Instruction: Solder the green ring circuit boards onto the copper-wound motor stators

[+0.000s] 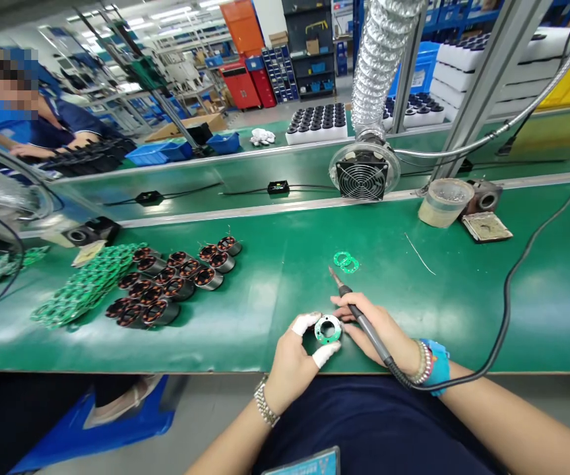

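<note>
Between thumb and finger, both in white finger covers, my left hand (297, 356) grips a motor stator (328, 330) topped with a green ring-shaped circuit board. My right hand (377, 330) is closed around a soldering iron (364, 323), its tip pointing up and left, away from the stator. Some right fingers reach to the stator's right side; whether they touch it I cannot tell. Beyond the iron's tip lie a few loose green ring boards (348, 262), overlapping. A thin piece of solder wire (419, 254) rests farther right on the green bench (265, 297).
Several copper-wound stators (159, 310) stand at left beside a pile of green ring boards (87, 284). A fan with a foil duct (363, 178), a plastic tub (446, 201) and a sponge tray (487, 226) line the back. The iron's cable (505, 310) crosses my right forearm. A co-worker sits far left.
</note>
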Demonstrator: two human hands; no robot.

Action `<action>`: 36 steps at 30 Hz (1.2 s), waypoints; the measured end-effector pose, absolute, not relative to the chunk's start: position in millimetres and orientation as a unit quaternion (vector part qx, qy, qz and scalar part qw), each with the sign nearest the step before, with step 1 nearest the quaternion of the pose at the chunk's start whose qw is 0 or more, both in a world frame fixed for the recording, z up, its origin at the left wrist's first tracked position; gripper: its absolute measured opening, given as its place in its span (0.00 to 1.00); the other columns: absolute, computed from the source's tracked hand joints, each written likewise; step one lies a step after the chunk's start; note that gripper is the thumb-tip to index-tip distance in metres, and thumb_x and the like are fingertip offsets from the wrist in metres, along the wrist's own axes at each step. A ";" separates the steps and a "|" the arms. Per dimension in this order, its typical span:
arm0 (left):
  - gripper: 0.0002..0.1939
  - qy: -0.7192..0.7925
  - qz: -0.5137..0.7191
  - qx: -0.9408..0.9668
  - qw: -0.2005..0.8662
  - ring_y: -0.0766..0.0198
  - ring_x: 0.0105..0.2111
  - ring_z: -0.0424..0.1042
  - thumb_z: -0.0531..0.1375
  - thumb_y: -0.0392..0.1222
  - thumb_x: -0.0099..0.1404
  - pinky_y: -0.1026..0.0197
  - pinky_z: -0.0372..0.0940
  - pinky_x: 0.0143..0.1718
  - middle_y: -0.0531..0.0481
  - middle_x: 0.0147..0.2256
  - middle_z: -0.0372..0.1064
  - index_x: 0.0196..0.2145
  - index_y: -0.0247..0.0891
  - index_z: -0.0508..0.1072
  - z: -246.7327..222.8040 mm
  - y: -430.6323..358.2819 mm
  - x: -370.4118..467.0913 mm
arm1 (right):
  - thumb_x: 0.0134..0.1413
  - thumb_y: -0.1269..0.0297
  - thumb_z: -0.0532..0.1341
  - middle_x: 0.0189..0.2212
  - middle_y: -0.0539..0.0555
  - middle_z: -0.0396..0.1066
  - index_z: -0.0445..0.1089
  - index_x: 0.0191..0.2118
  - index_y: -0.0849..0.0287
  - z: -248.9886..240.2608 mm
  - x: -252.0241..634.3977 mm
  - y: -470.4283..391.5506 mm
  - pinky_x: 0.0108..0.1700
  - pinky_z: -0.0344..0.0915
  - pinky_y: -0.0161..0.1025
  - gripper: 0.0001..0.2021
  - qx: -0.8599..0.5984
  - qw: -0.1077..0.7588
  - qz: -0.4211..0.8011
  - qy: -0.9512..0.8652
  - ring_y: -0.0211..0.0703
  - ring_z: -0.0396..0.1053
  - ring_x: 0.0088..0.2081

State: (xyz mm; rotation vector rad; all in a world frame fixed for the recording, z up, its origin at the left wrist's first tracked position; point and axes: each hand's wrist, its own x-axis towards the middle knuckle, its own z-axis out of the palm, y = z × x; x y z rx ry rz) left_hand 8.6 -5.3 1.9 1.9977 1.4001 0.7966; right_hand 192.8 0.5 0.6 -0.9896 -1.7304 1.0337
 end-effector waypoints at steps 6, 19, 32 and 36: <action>0.22 0.562 0.302 0.740 0.211 0.55 0.40 0.70 0.63 0.43 0.53 0.52 0.67 0.41 0.43 0.40 0.68 0.44 0.35 0.63 -1.3 -18.6 18.7 | 0.54 0.69 0.59 0.43 0.58 0.67 0.59 0.49 0.56 9.0 192.0 -7.9 0.46 0.67 0.41 0.16 -0.380 0.400 0.307 -0.775 0.45 0.68 0.44; 0.14 0.343 0.239 0.908 -0.030 0.54 0.39 0.71 0.51 0.30 0.61 0.54 0.66 0.37 0.42 0.39 0.73 0.43 0.36 0.70 13.1 -1.8 -29.3 | 0.54 0.69 0.60 0.39 0.56 0.68 0.62 0.47 0.58 10.4 190.4 -0.3 0.43 0.66 0.41 0.15 -0.372 0.386 0.257 -0.804 0.44 0.65 0.41; 0.06 0.523 0.235 0.481 0.663 0.71 0.16 0.60 0.52 0.36 0.54 0.70 0.55 0.15 0.55 0.17 0.59 0.21 0.35 0.62 26.1 15.3 -1.7 | 0.55 0.68 0.58 0.38 0.57 0.69 0.62 0.48 0.58 12.6 190.3 -1.0 0.40 0.67 0.41 0.14 -0.374 0.374 0.247 -0.812 0.44 0.65 0.38; 0.07 0.476 0.258 0.317 0.778 0.69 0.22 0.67 0.60 0.40 0.54 0.69 0.63 0.19 0.51 0.23 0.65 0.26 0.33 0.68 25.3 9.1 -7.2 | 0.55 0.69 0.58 0.38 0.56 0.69 0.62 0.48 0.58 9.8 190.4 -1.4 0.39 0.66 0.41 0.14 -0.370 0.381 0.249 -0.810 0.44 0.65 0.38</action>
